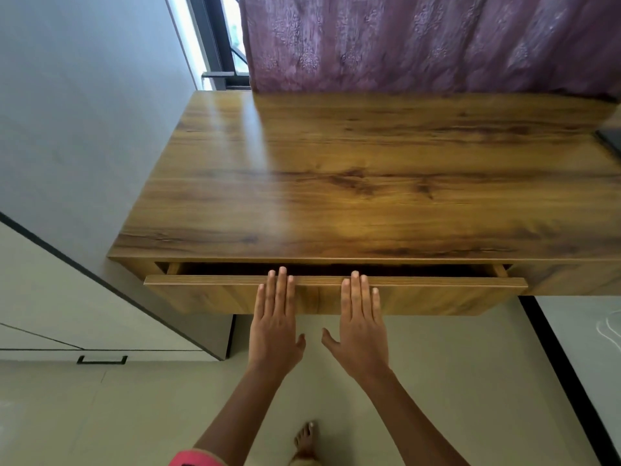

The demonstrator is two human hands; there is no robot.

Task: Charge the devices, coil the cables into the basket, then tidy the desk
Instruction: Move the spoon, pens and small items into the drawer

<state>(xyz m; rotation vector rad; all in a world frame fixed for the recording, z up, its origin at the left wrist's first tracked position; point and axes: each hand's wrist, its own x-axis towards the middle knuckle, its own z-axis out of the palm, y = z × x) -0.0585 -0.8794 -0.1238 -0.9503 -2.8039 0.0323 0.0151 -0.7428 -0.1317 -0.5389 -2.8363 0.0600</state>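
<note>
So both hands are flat on the wood-grain drawer front, which sits under the front edge of the glossy brown wooden tabletop. The left hand and right hand lie side by side near the middle. Fingers are straight, tips reach the top lip, nothing is gripped, just palms against the panel. The drawer is out by a thin dark gap and I can't see what's inside.

No devices, cables or basket show up anywhere, so my guess is this is the tidy-the-desk part, with the drawer about to be pushed home.

Handling-wise it looks like stiff laminated board, smooth and a bit slick, with no handle. That top lip is where you'd hook your fingers to pull. For closing, an even flat-palm push near the middle like this should keep it from going in crooked. Mind fingertips over that lip though.

A dark flat thing pokes in at the tabletop's right edge, too cropped to identify. A crinkly purple curtain hangs along the back edge, and a white cabinet with a black handle stands off the left side.
</note>
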